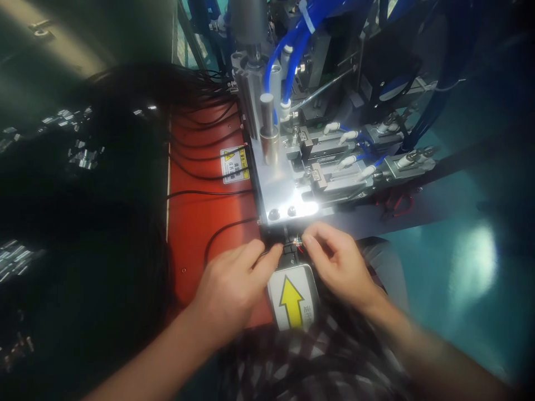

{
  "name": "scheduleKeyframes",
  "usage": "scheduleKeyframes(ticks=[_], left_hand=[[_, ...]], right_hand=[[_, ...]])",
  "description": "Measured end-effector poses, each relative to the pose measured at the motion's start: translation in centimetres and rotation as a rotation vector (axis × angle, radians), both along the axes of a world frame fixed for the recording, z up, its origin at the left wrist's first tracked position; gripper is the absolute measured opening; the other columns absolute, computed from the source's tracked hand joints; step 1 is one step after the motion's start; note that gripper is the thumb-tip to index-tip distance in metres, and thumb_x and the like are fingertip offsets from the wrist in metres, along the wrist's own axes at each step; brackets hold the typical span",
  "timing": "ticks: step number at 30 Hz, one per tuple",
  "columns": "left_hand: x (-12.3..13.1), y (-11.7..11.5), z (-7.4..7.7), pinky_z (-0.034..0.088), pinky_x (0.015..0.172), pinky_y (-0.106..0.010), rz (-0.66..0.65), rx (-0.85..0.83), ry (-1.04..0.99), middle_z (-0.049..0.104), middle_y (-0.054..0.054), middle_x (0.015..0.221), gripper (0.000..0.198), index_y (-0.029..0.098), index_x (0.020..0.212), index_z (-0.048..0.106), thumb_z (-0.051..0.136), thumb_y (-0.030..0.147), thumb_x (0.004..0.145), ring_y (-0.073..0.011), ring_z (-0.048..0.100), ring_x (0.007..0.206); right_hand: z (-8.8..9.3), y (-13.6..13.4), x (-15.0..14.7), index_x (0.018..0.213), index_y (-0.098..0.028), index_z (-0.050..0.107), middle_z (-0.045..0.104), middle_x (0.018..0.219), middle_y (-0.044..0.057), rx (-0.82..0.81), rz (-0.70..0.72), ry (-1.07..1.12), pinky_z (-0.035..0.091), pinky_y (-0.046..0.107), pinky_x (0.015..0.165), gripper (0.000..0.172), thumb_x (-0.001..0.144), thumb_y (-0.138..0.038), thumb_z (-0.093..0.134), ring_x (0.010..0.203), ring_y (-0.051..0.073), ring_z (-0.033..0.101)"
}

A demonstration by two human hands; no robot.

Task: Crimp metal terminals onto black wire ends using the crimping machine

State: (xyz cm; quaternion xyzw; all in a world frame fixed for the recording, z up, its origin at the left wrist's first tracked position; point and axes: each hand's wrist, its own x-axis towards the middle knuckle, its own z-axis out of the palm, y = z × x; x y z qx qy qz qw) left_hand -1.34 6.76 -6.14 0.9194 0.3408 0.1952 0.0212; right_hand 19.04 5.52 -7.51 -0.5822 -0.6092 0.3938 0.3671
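My left hand point(234, 284) is closed, thumb and forefinger pinched on a black cable point(267, 252) close to its stripped end. Thin coloured wires point(298, 242), one of them red, fan out from that end between my two hands. At their tips my right hand point(336, 259) has its thumb and forefinger pressed together on the fine wire ends. Both hands are at a small black fixture point(289, 253), just under the front edge of a bright metal machine block point(282, 189). Below the fixture sits a white plate with a yellow arrow point(291, 301).
Several black cables point(200, 156) cross an orange-red panel point(209, 223) on the left. Dark cable bundles with shiny ends point(86, 156) lie farther left, blurred. Pneumatic cylinders point(338, 178) and blue air hoses point(296, 50) stand at the back. A warning label point(234, 164) marks the panel.
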Motion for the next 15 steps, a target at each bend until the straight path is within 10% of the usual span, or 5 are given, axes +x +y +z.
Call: scheduleKeyframes(ticks=[6, 15], left_hand=[[0.11, 0.02, 0.15, 0.042, 0.051, -0.026, -0.005, 0.000, -0.015, 0.061, -0.006, 0.076, 0.027, 0.007, 0.111, 0.064, 0.047, 0.007, 0.090, -0.0145, 0.054, 0.061], [0.17, 0.07, 0.51, 0.043, 0.051, -0.026, -0.004, 0.000, -0.009, 0.063, -0.007, 0.075, 0.026, 0.007, 0.109, 0.065, 0.047, 0.006, 0.090, -0.0150, 0.056, 0.060]], right_hand=[[0.51, 0.14, 0.07, 0.071, -0.020, 0.049, 0.052, 0.068, 0.000, 0.090, 0.021, -0.162, 0.036, 0.028, 0.059, 0.021, 0.092, -0.019, 0.048, 0.062, 0.015, 0.048], [0.59, 0.44, -0.05, 0.069, -0.019, 0.050, 0.049, 0.066, -0.001, -0.226, -0.047, 0.143, 0.037, 0.025, 0.053, 0.022, 0.089, -0.027, 0.051, 0.061, 0.013, 0.046]])
